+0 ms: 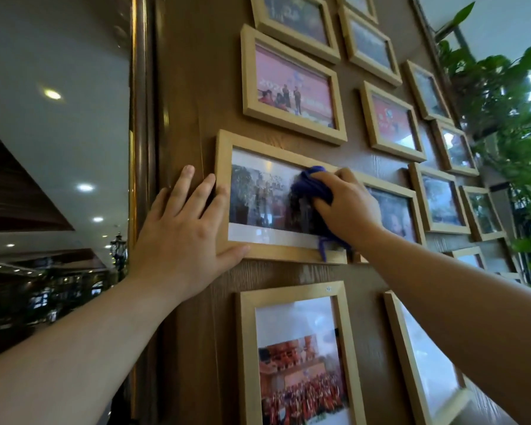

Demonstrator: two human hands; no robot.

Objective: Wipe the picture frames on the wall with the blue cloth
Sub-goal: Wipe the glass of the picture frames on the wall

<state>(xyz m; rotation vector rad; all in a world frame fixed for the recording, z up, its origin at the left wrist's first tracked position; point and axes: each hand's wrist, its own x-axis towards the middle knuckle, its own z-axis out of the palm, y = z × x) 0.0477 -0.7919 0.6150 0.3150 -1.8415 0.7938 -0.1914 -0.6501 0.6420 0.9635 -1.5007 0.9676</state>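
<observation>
A light wooden picture frame (224,191) hangs at the middle of the brown wood wall (184,87). My left hand (184,231) lies flat against its left edge, fingers spread, with the thumb under the bottom rail. My right hand (347,204) presses a bunched blue cloth (310,185) against the right part of the frame's glass. A strand of the cloth hangs down over the bottom rail. Several more wooden frames hang above, below and to the right, such as a pink photo frame (292,84) and a tall frame (295,357) below.
Green leafy plants (503,96) hang at the right edge of the wall. A gold-trimmed pillar edge (138,148) borders the wall on the left. Beyond it are a ceiling with round lights (52,94) and a dim hall.
</observation>
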